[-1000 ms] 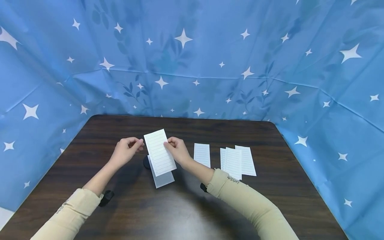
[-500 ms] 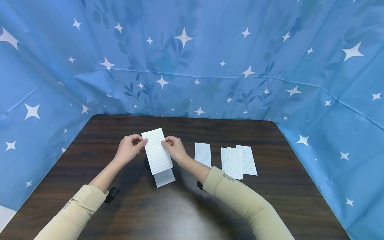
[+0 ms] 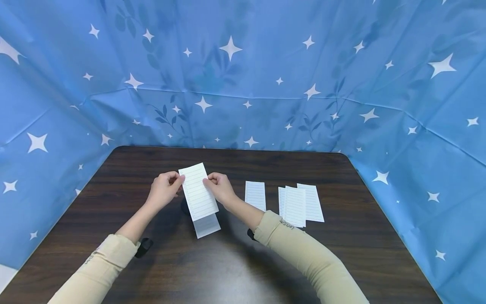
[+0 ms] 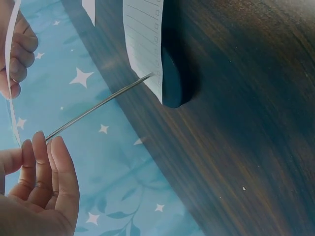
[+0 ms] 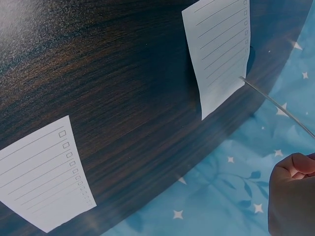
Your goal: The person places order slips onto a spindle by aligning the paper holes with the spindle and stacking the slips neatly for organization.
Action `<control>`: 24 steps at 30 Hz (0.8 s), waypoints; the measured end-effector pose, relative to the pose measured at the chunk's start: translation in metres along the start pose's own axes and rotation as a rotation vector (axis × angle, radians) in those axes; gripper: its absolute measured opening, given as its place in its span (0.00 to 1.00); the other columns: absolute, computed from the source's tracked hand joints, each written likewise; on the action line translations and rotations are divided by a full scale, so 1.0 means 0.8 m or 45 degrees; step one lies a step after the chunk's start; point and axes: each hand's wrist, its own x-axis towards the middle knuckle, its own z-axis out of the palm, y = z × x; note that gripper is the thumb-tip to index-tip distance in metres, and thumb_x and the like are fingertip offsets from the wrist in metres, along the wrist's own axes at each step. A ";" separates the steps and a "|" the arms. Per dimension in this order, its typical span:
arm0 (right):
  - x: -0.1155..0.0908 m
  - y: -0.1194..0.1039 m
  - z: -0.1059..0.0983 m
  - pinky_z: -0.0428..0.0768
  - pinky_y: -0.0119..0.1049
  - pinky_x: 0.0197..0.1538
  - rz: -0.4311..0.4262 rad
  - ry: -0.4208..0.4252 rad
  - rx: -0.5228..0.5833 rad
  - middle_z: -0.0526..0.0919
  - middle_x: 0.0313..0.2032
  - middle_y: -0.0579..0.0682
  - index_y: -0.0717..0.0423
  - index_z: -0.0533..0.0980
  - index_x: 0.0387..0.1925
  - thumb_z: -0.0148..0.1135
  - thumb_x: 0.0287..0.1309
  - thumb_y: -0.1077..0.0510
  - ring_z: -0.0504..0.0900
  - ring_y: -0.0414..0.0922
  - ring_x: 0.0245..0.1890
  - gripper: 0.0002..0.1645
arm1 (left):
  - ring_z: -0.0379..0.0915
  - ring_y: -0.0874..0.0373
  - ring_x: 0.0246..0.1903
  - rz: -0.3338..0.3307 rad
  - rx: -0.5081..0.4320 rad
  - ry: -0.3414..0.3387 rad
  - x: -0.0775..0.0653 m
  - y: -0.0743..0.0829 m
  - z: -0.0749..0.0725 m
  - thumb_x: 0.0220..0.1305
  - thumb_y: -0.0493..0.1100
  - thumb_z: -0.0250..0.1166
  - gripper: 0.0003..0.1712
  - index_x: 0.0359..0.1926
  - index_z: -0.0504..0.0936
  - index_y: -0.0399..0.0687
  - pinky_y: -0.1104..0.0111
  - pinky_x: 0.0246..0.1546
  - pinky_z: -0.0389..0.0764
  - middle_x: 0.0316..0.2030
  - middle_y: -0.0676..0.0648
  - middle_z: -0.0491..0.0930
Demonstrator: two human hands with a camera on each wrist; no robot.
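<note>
My left hand (image 3: 161,190) pinches the left edge of a white lined checklist sheet (image 3: 195,190), thumb on its front. At the opposite edge my right hand (image 3: 222,190) pinches the same sheet. The left wrist view shows this sheet edge-on. Below it, a thin metal spike (image 4: 98,108) rises from a round dark base (image 4: 172,83). Another lined sheet (image 4: 145,44) is pierced by the spike near its end and lies against the base. The spike's upper end reaches the left hand's fingers (image 4: 42,167) in that view, its tip hidden behind them.
To the right of the hands lies a single lined sheet (image 3: 255,196). Further right are overlapping lined sheets (image 3: 295,207) on the dark wooden table (image 3: 360,253). A blue star-patterned cloth (image 3: 243,84) hangs behind and beside the table.
My left hand has moved right and taken the sheet's left edge. The sheet has shifted slightly left, and my right hand with it, still pinching it.
</note>
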 end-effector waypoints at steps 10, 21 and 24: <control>0.004 -0.004 0.003 0.63 0.25 0.22 0.028 0.025 -0.017 0.67 0.14 0.44 0.70 0.77 0.36 0.55 0.63 0.62 0.65 0.38 0.18 0.12 | 0.78 0.54 0.27 -0.008 0.023 0.011 0.003 -0.003 0.000 0.70 0.44 0.52 0.16 0.32 0.78 0.36 0.67 0.25 0.84 0.26 0.38 0.80; 0.005 -0.004 0.004 0.61 0.26 0.22 0.032 0.039 -0.003 0.65 0.14 0.43 0.70 0.77 0.35 0.56 0.63 0.61 0.62 0.37 0.17 0.12 | 0.77 0.56 0.26 -0.019 0.013 0.011 0.006 -0.004 0.003 0.71 0.43 0.50 0.16 0.29 0.75 0.38 0.67 0.24 0.84 0.23 0.42 0.78; 0.005 -0.004 0.004 0.61 0.26 0.22 0.041 0.033 -0.006 0.65 0.14 0.43 0.70 0.77 0.35 0.56 0.63 0.61 0.63 0.38 0.17 0.12 | 0.77 0.56 0.27 -0.034 -0.001 0.005 0.006 -0.004 0.004 0.71 0.42 0.49 0.16 0.28 0.74 0.38 0.66 0.25 0.84 0.23 0.42 0.78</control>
